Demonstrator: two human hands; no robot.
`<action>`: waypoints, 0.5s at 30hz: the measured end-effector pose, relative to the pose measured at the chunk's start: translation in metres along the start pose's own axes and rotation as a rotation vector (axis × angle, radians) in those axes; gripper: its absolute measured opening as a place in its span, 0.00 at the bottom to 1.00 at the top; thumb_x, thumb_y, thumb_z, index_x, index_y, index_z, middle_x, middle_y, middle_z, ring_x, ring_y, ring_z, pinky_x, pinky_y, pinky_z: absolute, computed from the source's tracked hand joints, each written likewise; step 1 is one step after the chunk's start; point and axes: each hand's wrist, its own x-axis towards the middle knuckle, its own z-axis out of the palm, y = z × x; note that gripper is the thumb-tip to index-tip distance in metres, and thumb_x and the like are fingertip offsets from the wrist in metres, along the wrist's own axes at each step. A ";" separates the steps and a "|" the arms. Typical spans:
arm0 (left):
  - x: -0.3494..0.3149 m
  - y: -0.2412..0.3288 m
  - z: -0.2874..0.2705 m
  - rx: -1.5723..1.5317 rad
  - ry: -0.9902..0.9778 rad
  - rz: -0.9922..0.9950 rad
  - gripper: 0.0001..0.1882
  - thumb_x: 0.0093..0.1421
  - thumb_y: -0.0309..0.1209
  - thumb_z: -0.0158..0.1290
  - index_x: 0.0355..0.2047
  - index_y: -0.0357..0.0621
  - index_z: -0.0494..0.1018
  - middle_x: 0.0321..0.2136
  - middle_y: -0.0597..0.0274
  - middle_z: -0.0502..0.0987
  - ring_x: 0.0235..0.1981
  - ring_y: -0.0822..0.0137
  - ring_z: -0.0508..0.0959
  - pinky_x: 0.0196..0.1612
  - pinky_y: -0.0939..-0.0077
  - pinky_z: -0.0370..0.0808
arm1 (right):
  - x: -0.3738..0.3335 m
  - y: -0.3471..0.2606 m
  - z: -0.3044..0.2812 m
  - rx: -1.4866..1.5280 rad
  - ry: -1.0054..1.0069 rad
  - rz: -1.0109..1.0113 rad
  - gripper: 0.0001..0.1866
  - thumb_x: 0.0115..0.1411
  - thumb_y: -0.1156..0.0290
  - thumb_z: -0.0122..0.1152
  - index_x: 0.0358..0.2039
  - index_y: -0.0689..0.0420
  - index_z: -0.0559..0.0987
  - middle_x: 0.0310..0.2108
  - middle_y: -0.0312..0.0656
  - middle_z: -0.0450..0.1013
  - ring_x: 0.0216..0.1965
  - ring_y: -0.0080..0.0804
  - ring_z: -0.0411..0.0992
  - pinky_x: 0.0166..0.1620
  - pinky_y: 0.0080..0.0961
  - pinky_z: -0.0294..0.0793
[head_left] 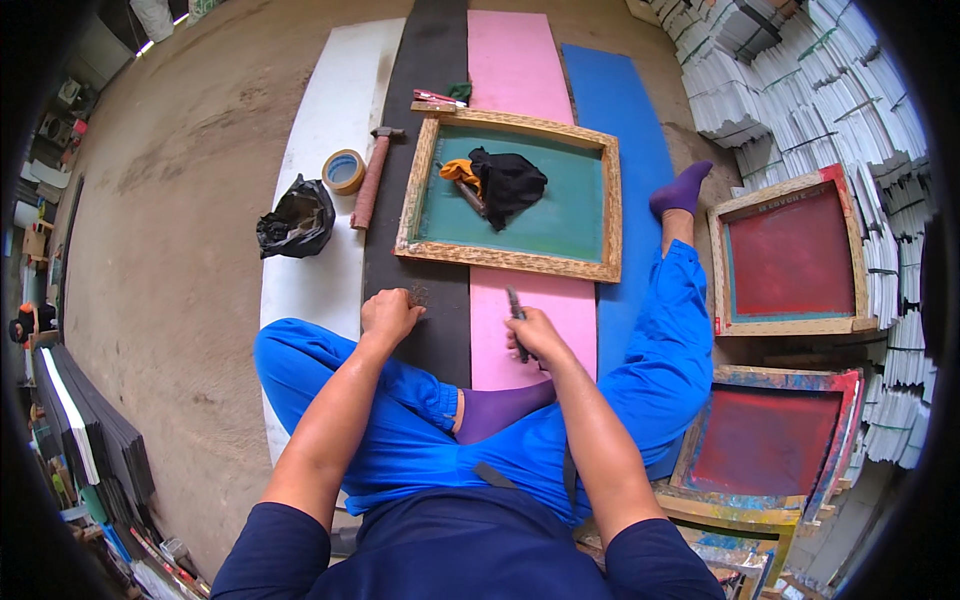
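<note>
My left hand (391,318) is closed over the black mat strip, its fingers curled beside a scatter of small dark bits (420,294). What it pinches, if anything, is hidden. My right hand (538,336) grips a slim dark hand tool (514,303), pointed away from me above the pink strip; its exact kind is unclear. Just beyond both hands lies a wooden-framed printing screen (510,262) with green mesh. On the mesh rest a black cloth (512,185), an orange cloth (458,170) and a dark brown handle-like piece (470,198).
Left of the screen are a hammer (372,182) with a wrapped handle, a tape roll (343,172) and a black plastic bag (297,218). Two red-mesh screens (790,260) (765,440) stand at the right, before stacked white sheets (800,90). My legs flank the work.
</note>
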 end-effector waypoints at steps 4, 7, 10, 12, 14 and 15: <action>0.004 0.011 0.003 -0.064 0.046 0.050 0.20 0.54 0.51 0.65 0.29 0.46 0.84 0.29 0.51 0.84 0.35 0.49 0.85 0.38 0.55 0.80 | 0.008 0.016 -0.054 0.033 0.163 -0.010 0.06 0.65 0.70 0.59 0.35 0.57 0.73 0.25 0.37 0.72 0.23 0.28 0.75 0.22 0.30 0.76; 0.006 0.018 0.006 -0.074 0.041 0.053 0.20 0.55 0.51 0.64 0.29 0.45 0.83 0.28 0.51 0.84 0.34 0.49 0.84 0.38 0.55 0.80 | -0.003 0.004 -0.071 0.087 0.202 0.074 0.06 0.66 0.68 0.58 0.34 0.55 0.73 0.25 0.36 0.72 0.25 0.29 0.75 0.23 0.32 0.76; 0.008 0.022 0.009 -0.105 0.036 0.054 0.20 0.56 0.52 0.64 0.30 0.46 0.83 0.29 0.52 0.84 0.35 0.50 0.84 0.39 0.54 0.80 | -0.007 -0.007 -0.079 0.115 0.223 0.119 0.06 0.67 0.67 0.57 0.36 0.55 0.73 0.25 0.36 0.72 0.26 0.29 0.76 0.24 0.32 0.76; 0.007 0.027 0.008 -0.113 0.020 0.054 0.20 0.57 0.51 0.63 0.31 0.47 0.84 0.30 0.52 0.84 0.36 0.50 0.85 0.40 0.55 0.80 | -0.006 -0.005 -0.084 0.111 0.217 0.109 0.07 0.67 0.68 0.57 0.39 0.57 0.72 0.28 0.38 0.74 0.27 0.31 0.76 0.26 0.32 0.77; 0.007 0.030 0.008 -0.120 0.019 0.061 0.20 0.57 0.51 0.63 0.31 0.47 0.84 0.31 0.52 0.84 0.36 0.50 0.85 0.40 0.56 0.81 | 0.001 0.002 -0.090 0.073 0.221 0.075 0.08 0.67 0.68 0.57 0.41 0.58 0.72 0.29 0.40 0.75 0.27 0.31 0.77 0.27 0.32 0.78; 0.007 0.027 0.010 -0.123 0.027 0.059 0.20 0.57 0.51 0.63 0.31 0.47 0.84 0.30 0.53 0.84 0.36 0.50 0.85 0.40 0.56 0.80 | 0.000 -0.001 -0.087 0.074 0.222 0.076 0.08 0.67 0.68 0.57 0.41 0.58 0.72 0.29 0.40 0.75 0.27 0.32 0.76 0.28 0.33 0.78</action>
